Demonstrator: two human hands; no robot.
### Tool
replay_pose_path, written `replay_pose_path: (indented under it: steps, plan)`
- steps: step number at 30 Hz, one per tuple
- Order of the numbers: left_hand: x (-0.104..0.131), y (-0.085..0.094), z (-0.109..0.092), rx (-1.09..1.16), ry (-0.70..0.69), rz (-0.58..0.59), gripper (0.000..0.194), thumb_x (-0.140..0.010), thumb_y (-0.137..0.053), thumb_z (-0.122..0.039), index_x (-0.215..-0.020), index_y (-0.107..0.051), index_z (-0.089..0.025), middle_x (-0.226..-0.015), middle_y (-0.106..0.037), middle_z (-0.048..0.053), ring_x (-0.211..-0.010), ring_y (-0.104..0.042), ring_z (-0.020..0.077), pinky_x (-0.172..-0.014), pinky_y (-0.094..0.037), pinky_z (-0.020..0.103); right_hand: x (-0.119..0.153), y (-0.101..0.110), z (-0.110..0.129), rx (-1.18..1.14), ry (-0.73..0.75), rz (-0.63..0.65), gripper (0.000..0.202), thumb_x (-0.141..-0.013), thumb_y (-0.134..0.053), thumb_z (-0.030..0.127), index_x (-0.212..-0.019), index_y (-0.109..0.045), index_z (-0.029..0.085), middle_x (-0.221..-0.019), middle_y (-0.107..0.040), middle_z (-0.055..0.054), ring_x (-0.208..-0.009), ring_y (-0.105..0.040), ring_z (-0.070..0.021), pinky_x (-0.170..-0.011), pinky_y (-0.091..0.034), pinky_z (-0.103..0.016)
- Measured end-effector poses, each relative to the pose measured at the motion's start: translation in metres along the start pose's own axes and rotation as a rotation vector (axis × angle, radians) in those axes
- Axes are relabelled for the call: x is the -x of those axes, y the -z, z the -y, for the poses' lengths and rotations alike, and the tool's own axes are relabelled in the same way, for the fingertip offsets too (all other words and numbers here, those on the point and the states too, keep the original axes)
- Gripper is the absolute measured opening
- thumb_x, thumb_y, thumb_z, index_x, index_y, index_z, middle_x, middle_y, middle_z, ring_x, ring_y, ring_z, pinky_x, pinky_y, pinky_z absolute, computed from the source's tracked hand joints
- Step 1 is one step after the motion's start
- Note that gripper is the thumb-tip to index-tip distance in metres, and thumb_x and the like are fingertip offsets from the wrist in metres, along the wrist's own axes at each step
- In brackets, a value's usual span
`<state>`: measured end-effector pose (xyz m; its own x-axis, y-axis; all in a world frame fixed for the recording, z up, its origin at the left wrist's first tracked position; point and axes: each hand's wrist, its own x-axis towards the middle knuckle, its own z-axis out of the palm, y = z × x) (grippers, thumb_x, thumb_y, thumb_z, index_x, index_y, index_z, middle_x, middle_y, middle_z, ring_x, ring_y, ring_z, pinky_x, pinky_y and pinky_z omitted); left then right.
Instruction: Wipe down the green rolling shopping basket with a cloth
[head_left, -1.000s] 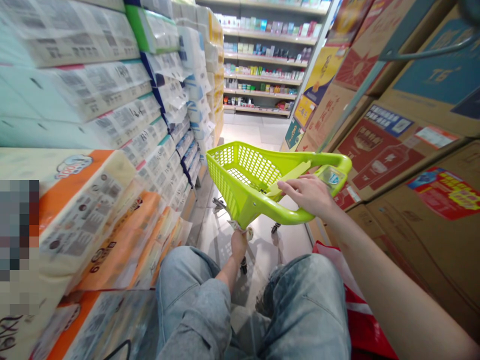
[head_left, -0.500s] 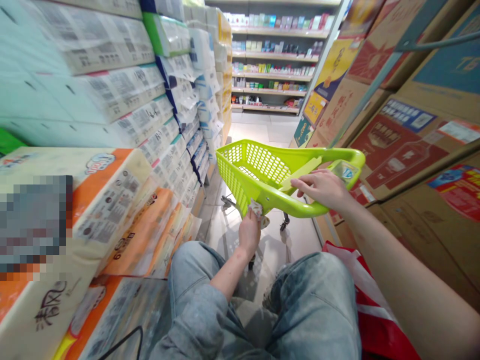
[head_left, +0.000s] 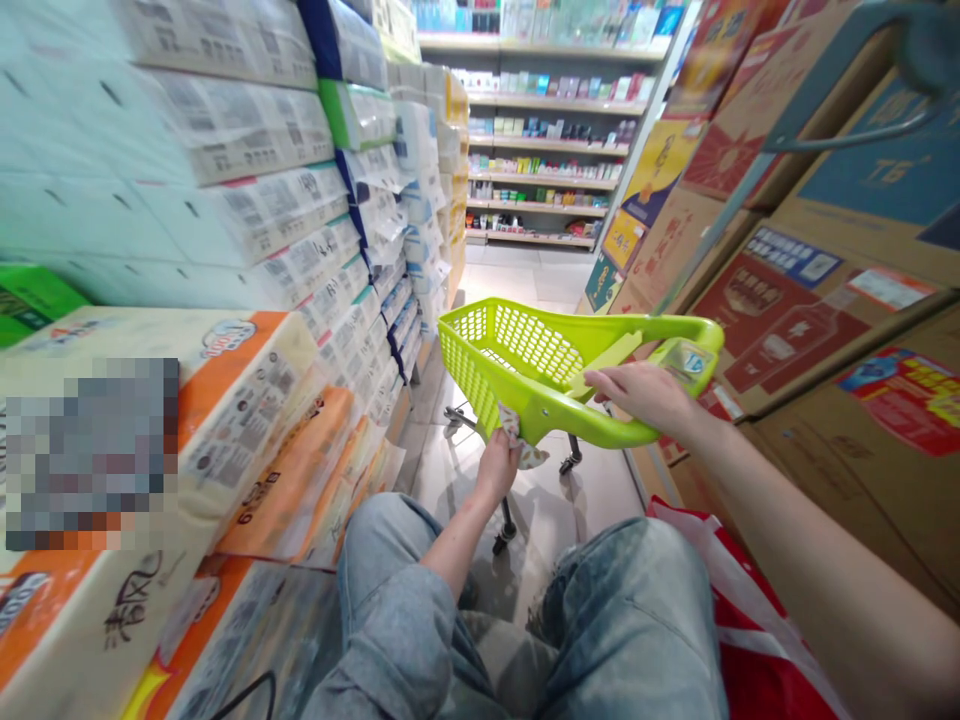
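Cloth higher on green basket

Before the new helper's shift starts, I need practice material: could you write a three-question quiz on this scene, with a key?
1. What does the left hand hold against the green cart? a) a bottle b) a patterned cloth c) a brush
2. True or false: the right hand is flat on the floor.
3. Fill in: the cardboard boxes are stacked on the ___ side of the aisle.

Key: 1: b. 2: false; the right hand is at the green cart. 3: right.
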<state>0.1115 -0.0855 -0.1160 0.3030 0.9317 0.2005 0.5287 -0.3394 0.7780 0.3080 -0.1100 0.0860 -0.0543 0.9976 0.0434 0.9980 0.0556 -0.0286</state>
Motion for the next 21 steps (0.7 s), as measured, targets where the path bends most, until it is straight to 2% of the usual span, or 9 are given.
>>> replay_pose_path:
  steps: [3, 7, 10, 15, 21]
  plan:
    - [0.008, -0.003, 0.002, 0.019, 0.016, 0.025, 0.012, -0.085, -0.045, -0.018, -0.096, -0.05, -0.016, -0.102, -0.057, 0.011, -0.098, -0.055, 0.0199, -0.089, -0.044, 0.035, 0.003, -0.001, 0.017, -0.059, 0.038, 0.112, 0.068, -0.091, -0.016, 0.06, -0.078, -0.069, 0.02, -0.08, -0.071, -0.009, -0.076, -0.063, -0.0198, -0.065, -0.04, -0.026]
    - [0.018, -0.004, -0.001, 0.085, -0.006, 0.006, 0.019, -0.085, -0.043, -0.016, -0.104, -0.049, -0.016, -0.109, -0.056, 0.011, -0.106, -0.053, 0.0198, -0.092, -0.043, 0.034, 0.007, 0.005, 0.029, -0.143, 0.172, 0.172, 0.068, -0.09, -0.019, 0.062, -0.073, -0.067, 0.017, -0.074, -0.068, -0.009, -0.068, -0.06, -0.0179, -0.059, -0.037, -0.025]
    - [0.02, -0.001, -0.01, 0.128, -0.045, -0.03, 0.021, -0.085, -0.043, -0.016, -0.105, -0.05, -0.017, -0.109, -0.056, 0.011, -0.104, -0.053, 0.02, -0.092, -0.043, 0.035, 0.01, 0.01, 0.027, -0.152, 0.279, 0.192, 0.063, -0.087, -0.027, 0.064, -0.07, -0.066, 0.017, -0.065, -0.063, -0.005, -0.059, -0.054, -0.0141, -0.054, -0.033, -0.024]
    - [0.016, 0.006, -0.034, 0.211, -0.165, -0.125, 0.027, -0.087, -0.043, -0.021, -0.113, -0.049, -0.017, -0.112, -0.055, 0.013, -0.108, -0.051, 0.0213, -0.093, -0.043, 0.035, 0.011, 0.012, 0.018, -0.129, 0.342, 0.195, 0.057, -0.085, -0.034, 0.062, -0.066, -0.063, 0.016, -0.057, -0.056, -0.002, -0.053, -0.046, -0.0112, -0.051, -0.028, -0.023]
    - [0.025, -0.004, -0.043, 0.244, -0.185, -0.179, 0.03, -0.089, -0.042, -0.025, -0.117, -0.049, -0.016, -0.114, -0.053, 0.013, -0.11, -0.049, 0.0222, -0.096, -0.041, 0.038, 0.017, 0.013, 0.007, -0.147, 0.349, 0.236, 0.05, -0.082, -0.042, 0.059, -0.066, -0.064, 0.016, -0.053, -0.053, 0.0, -0.049, -0.042, -0.0095, -0.05, -0.027, -0.023]
